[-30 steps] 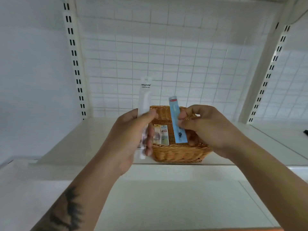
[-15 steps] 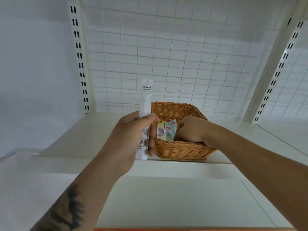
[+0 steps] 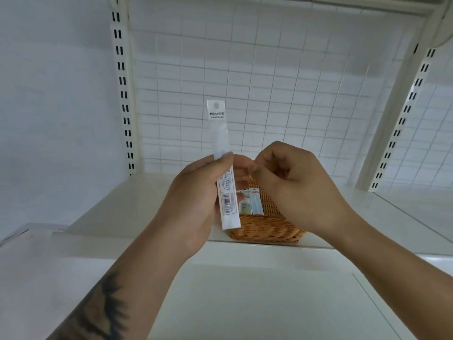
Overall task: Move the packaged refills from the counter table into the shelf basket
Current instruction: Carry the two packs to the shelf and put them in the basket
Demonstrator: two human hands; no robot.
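My left hand (image 3: 193, 200) grips a long white refill packet (image 3: 220, 133) upright, just left of a wicker basket (image 3: 267, 229) on the white shelf (image 3: 137, 200). Inside the basket stand a blue refill packet (image 3: 256, 202) and a pale yellow one (image 3: 245, 204). My right hand (image 3: 291, 185) hovers over the basket with its fingers curled and nothing in them, reaching towards the white packet without touching it. Both hands hide most of the basket.
A white wire grid panel (image 3: 269, 94) backs the shelf, with slotted uprights at the left (image 3: 122, 94) and right (image 3: 402, 119). A lower white counter surface (image 3: 245, 303) lies in front of the shelf edge.
My right hand set the blue packet down into the basket, let go, then rose out of it and came over towards the white packet. My left hand kept its packet upright.
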